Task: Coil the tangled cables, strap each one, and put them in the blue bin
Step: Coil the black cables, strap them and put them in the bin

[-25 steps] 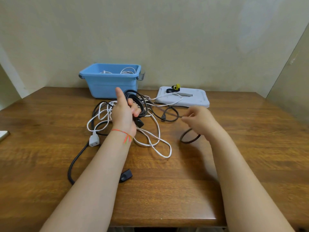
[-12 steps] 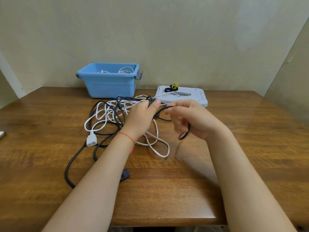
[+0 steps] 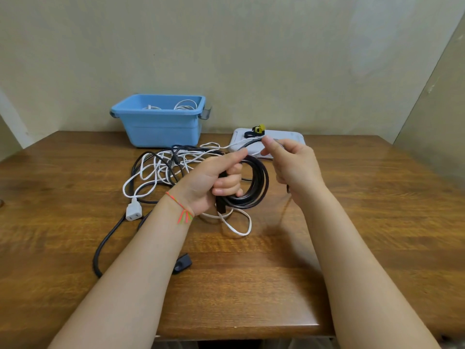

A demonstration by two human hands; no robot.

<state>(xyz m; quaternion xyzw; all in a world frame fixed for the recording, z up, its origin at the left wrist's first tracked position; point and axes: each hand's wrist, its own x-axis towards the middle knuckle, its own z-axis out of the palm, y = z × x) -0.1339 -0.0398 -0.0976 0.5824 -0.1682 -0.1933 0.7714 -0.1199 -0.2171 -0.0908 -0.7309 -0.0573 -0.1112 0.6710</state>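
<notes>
Coiling step. Left hand point(image 3: 214, 183) gripping black cable coil point(image 3: 254, 182) above tabletop point(image 3: 352, 222); right hand point(image 3: 293, 165) pinching its loose run. Next, probably: another loop, then strap, then blue bin point(image 3: 161, 129).

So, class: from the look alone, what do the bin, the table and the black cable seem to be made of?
Bin: likely moulded plastic, matte blue, uniform colour and rounded rim. Table: wood or wood veneer, glossy brown with visible grain. Black cable: probably rubber or PVC sheathing, smooth, bending into loops.
</notes>
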